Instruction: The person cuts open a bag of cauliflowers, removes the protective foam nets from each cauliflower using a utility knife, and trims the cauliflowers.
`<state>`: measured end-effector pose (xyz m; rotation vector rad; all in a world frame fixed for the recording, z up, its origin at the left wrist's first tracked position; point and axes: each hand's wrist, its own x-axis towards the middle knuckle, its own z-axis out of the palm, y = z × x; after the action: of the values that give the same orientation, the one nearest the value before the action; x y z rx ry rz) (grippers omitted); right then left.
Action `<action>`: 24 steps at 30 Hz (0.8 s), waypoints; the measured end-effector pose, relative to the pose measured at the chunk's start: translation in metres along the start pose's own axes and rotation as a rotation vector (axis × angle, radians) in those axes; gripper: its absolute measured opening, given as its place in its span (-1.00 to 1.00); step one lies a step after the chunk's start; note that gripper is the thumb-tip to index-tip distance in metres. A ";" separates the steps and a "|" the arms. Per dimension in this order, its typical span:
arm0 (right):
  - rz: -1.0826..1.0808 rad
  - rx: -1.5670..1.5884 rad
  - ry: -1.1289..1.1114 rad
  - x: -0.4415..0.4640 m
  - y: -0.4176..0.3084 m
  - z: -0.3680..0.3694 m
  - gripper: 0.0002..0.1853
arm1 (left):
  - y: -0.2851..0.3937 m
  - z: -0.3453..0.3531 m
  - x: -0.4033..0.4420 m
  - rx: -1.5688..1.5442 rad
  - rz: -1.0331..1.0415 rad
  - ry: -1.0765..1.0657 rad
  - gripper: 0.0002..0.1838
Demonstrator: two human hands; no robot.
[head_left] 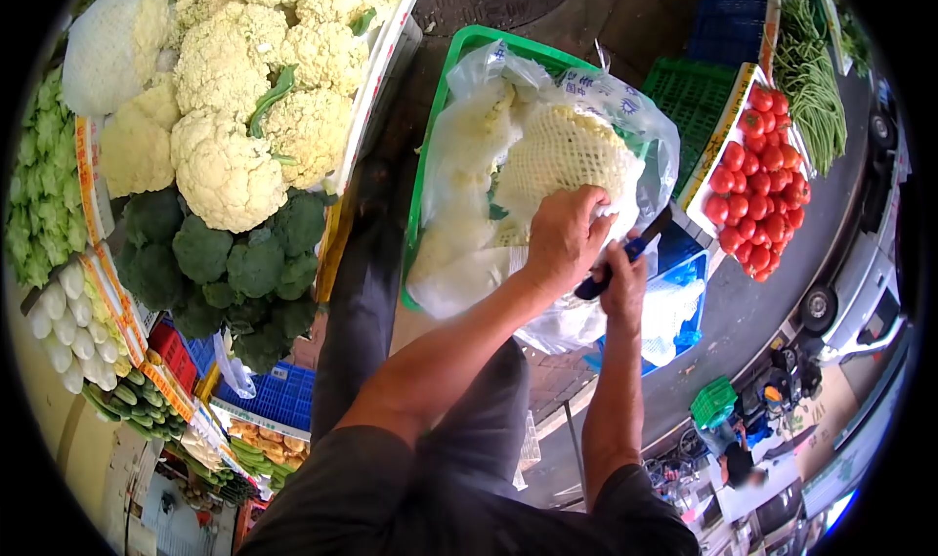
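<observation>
A green crate [415, 194] lined with a clear plastic bag [660, 131] stands in front of me. Inside lie cauliflowers, one of them a cauliflower in white foam netting [562, 155]. My left hand [569, 232] is closed at the near end of this netted cauliflower, thumb and fingers drawn together there. Right beside it, my right hand [623, 280] is wrapped around the handle of a knife [635, 247] with blue and black on it. The dark blade points up and to the right, away from my left hand.
Bare cauliflowers [230, 97] and broccoli [256, 263] are piled on the left stand. Tomatoes [757, 185] and long green beans [809, 77] are at the right. A blue crate [702, 263] sits beside the green one. Parked vehicles [860, 292] line the street beyond.
</observation>
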<state>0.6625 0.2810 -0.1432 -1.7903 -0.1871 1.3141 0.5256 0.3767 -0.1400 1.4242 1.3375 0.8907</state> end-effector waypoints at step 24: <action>-0.146 -0.880 -0.234 0.012 0.008 0.069 -0.68 | -0.066 -0.072 -0.069 0.255 -0.139 -0.207 -0.62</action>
<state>0.6073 0.3212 -0.1607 -2.2469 -1.1497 1.4403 0.4284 0.3161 -0.1764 1.5488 1.4074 0.4799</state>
